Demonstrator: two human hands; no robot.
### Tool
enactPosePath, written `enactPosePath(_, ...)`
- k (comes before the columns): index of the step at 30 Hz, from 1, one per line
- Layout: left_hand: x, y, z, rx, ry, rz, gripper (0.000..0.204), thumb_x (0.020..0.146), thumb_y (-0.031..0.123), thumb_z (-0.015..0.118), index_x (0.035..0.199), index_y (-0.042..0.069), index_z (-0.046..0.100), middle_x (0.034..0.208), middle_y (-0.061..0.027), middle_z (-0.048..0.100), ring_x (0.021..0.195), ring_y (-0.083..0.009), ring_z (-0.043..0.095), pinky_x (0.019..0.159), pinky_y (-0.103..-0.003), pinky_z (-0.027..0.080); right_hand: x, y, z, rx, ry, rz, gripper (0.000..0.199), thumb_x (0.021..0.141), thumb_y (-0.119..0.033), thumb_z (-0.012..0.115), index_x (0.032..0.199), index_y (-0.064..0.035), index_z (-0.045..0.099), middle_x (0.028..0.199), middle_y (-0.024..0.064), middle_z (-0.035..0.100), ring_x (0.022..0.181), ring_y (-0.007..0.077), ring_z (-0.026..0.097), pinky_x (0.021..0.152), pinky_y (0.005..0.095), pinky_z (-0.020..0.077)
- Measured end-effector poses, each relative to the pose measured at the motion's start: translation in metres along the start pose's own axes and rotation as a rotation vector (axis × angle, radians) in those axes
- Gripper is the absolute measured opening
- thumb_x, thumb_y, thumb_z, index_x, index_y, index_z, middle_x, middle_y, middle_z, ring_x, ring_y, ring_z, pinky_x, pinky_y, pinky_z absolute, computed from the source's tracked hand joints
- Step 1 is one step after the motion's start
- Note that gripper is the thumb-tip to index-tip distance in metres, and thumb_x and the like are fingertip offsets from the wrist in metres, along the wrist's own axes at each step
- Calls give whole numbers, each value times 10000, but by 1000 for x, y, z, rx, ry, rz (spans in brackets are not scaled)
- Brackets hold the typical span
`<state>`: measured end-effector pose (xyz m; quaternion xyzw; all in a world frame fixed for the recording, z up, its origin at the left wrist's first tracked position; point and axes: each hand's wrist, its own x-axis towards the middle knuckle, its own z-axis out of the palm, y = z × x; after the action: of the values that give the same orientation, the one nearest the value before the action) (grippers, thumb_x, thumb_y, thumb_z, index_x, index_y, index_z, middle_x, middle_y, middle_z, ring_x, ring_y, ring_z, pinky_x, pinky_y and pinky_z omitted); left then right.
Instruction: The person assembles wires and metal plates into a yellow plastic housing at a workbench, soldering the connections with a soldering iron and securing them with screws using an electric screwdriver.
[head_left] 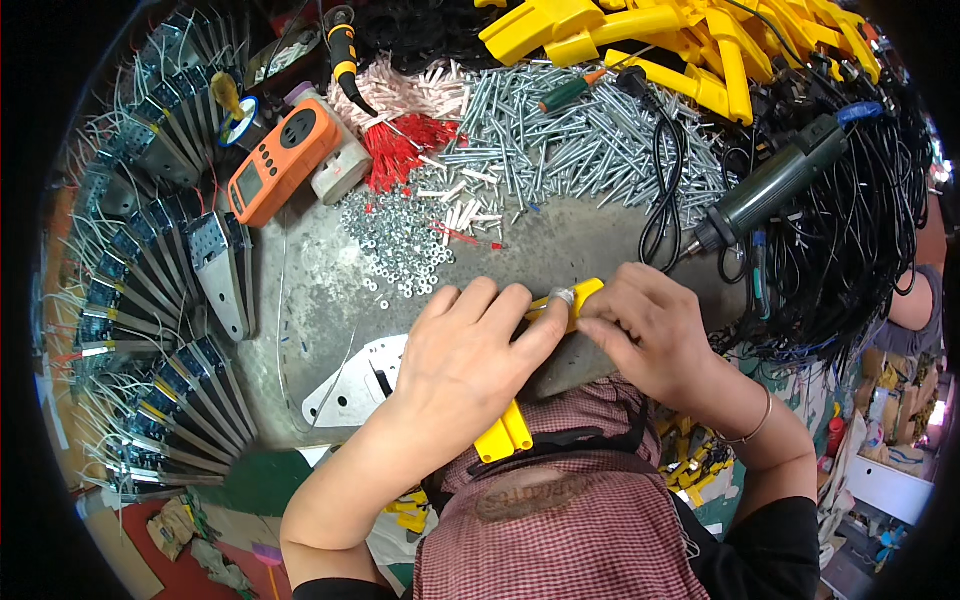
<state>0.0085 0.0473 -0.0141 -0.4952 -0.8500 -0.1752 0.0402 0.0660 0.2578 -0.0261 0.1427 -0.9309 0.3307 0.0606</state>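
A yellow plastic handle (504, 434) lies under my left hand (465, 355), its lower end jutting out below the palm. My left fingers wrap over it, and the thumb presses near its upper end, beside a small silvery bit (565, 295). Right against that upper end is my right hand (645, 325), thumb and fingers curled together; whatever they pinch is hidden. A pale metal plate with holes (345, 395) lies partly beneath my left wrist.
Behind my hands lie piles of nuts (395, 240), long screws (580, 140), red-tipped wires (400, 145) and yellow handles (640, 35). An orange meter (283, 160) and metal plate assemblies (175, 250) stand left. A dark green electric screwdriver (775, 185) and black cords (850, 240) lie right.
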Motion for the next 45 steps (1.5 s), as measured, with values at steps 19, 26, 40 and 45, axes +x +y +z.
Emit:
enactPosePath(19, 4, 8, 9, -197, 76, -423, 176, 720, -38, 660, 825, -3, 523, 845, -151, 536, 670, -364, 589, 594, -415, 483, 115, 50, -14, -420, 271, 37, 141, 764, -174, 652, 825, -48, 677, 789, 142, 685, 773, 328, 686, 679, 419, 546)
enactPosePath(26, -2, 5, 10, -188, 50, -446, 270, 763, -87, 565, 1017, -2, 533, 944, -193, 572, 823, -407, 609, 719, -432, 495, 6, -6, -15, 276, 282, -22, 105, 786, -20, 662, 889, -14, 643, 841, 122, 646, 709, 291, 657, 606, 355, 528)
enactPosePath(40, 5, 9, 12, -24, -16, -385, 487, 756, -121, 475, 1225, 6, 521, 1124, -219, 605, 936, -412, 636, 781, -453, 520, -28, -29, 59, 1065, 348, 350, 145, 908, 15, 613, 1023, 54, 534, 985, 144, 697, 908, 188, 696, 822, 304, 562)
enactPosePath(45, 7, 13, 11, -86, -38, -456, 500, 770, -136, 409, 1239, -3, 523, 1148, -247, 609, 1035, -428, 610, 860, -456, 494, -29, -35, 80, 1095, 453, 424, 172, 865, -48, 681, 960, 18, 554, 835, 117, 705, 797, 223, 723, 675, 295, 557)
